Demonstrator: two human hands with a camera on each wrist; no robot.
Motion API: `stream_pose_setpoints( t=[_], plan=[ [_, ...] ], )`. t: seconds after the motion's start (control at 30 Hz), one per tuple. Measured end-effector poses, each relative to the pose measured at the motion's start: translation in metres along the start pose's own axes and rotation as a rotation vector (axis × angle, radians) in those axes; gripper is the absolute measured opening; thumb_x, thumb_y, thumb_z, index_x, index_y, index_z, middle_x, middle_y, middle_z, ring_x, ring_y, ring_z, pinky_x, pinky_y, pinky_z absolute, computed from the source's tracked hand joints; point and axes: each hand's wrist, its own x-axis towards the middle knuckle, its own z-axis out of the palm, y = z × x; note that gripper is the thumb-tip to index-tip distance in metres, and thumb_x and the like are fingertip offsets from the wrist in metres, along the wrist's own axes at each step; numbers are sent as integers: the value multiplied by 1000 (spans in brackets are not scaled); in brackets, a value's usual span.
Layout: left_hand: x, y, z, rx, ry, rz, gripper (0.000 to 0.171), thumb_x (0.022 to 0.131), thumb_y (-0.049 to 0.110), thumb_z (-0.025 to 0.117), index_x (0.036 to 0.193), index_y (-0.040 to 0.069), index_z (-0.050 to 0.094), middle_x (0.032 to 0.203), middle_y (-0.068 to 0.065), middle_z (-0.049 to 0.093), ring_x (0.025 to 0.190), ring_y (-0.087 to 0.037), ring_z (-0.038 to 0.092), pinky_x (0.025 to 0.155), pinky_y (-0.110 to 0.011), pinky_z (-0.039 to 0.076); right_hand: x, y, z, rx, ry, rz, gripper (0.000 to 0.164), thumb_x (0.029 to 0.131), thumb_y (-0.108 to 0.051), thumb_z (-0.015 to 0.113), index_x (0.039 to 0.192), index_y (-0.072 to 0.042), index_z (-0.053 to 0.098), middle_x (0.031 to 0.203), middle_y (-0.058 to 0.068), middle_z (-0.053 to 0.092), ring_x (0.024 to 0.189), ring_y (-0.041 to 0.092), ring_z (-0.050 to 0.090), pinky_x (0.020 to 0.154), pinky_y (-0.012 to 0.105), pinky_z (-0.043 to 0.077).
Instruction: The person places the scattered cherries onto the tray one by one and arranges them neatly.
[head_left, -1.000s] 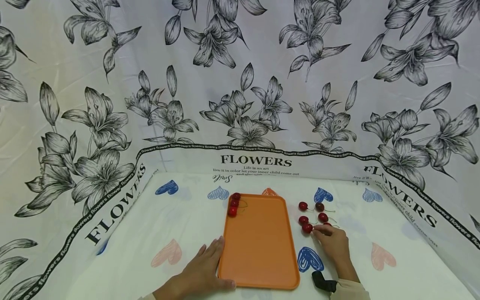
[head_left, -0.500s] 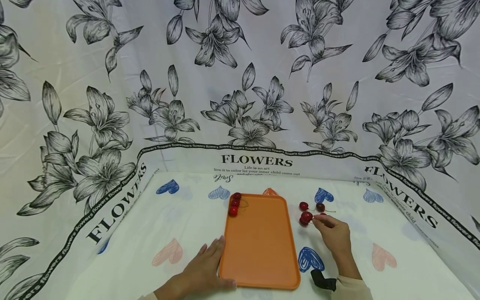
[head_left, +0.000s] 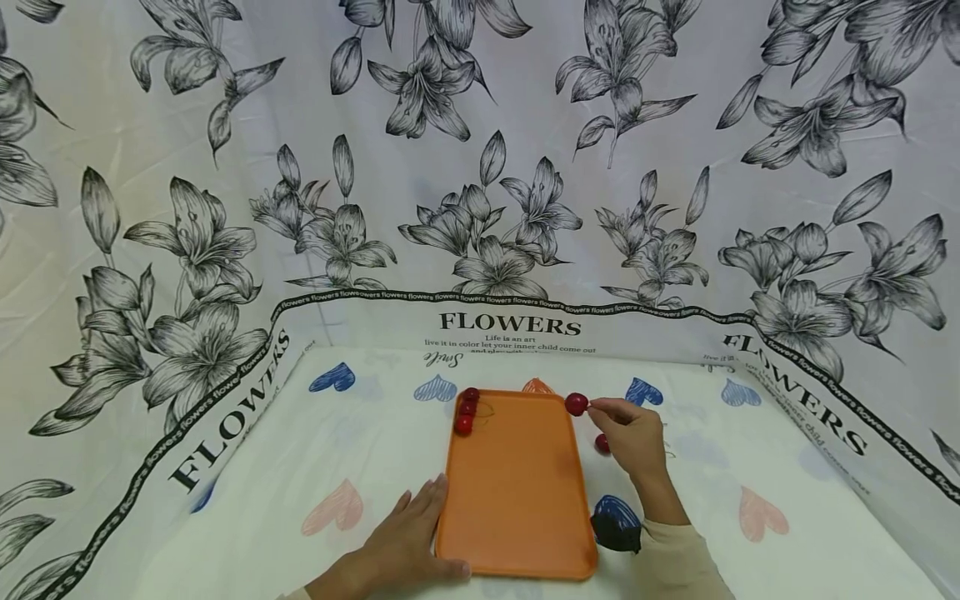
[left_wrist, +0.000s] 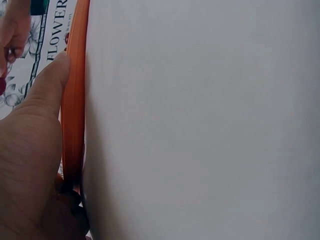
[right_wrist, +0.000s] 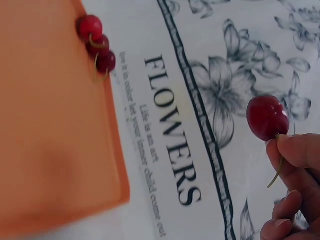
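My right hand (head_left: 630,437) pinches a dark red cherry (head_left: 576,405) by its green stem (right_wrist: 278,172), close to the fruit. It holds the cherry near the far right corner of the orange tray (head_left: 517,500). My left hand (head_left: 408,533) rests against the tray's near left side, with its fingers along the left rim and the thumb at the near edge. Three cherries (head_left: 467,409) sit in a row inside the tray's far left corner, stems pointing right. Another cherry (head_left: 602,444) lies on the cloth, partly behind my right hand, which hides the others there.
A white cloth (head_left: 247,467) printed with hearts covers the table. Behind it hangs a flower-print curtain (head_left: 510,200) with a black band along its lower part. A black strap piece (head_left: 617,527) sits at my right wrist.
The right hand has lifted a cherry from the group on the right and carried it leftward and away from me, toward the tray's far right corner. The left hand and tray have stayed put.
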Motion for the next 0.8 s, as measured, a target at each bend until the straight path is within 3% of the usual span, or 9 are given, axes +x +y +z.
stream_pose_setpoints(
  t=[0.13,0.33,0.53,0.8],
  plan=[
    [-1,0,-2,-14,-1,-13,127,62,81,64,155,7,17,159,-7,18,144,-27,13,112,-56,6,4,-19,17,55,-49,-53,17,86,-16,76,96,-3,76,70,8,62,46,18,43,41,23,39],
    [0,-1,0,-24,-3,-10,127,62,81,64,155,8,17,158,-6,19,144,-27,14,112,-56,6,8,-36,43,104,-112,-124,13,85,-13,76,95,-4,77,73,5,66,51,15,39,43,23,30],
    [0,1,0,-27,-3,-10,127,62,80,65,155,7,18,158,-7,20,144,-27,15,112,-56,7,10,-37,65,183,-162,-157,12,85,-1,73,95,4,75,90,16,70,54,15,41,45,22,31],
    [-1,0,1,-20,5,-9,128,61,82,64,155,8,18,157,-8,22,143,-29,16,111,-57,8,9,-32,94,181,-170,-187,4,84,-7,75,88,-6,78,79,2,69,51,14,38,44,22,30]
  ],
)
